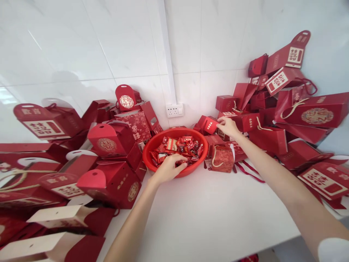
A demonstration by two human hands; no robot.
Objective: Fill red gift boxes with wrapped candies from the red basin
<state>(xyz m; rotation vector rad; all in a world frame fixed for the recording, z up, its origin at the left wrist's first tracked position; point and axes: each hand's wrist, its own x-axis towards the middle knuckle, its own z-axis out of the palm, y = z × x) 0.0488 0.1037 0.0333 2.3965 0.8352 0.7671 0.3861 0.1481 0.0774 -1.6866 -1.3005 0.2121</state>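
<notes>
A red plastic basin (152, 145) of red-wrapped candies (181, 145) stands on the white table at the back middle. My left hand (167, 169) reaches over the basin's near rim, fingers curled down onto the candies. My right hand (228, 126) stretches to the pile of red boxes right of the basin. Its fingertips touch a small red gift box (209, 124) that lies tilted on the pile. What the left fingers hold, if anything, is hidden.
Red gift boxes and bags are heaped at the left (111, 182) and at the right (313, 114) against the white tiled wall. A small red bag with a rope handle (222, 158) stands beside the basin. A wall socket (174, 110) sits behind it. The table's front edge (272, 242) runs at lower right.
</notes>
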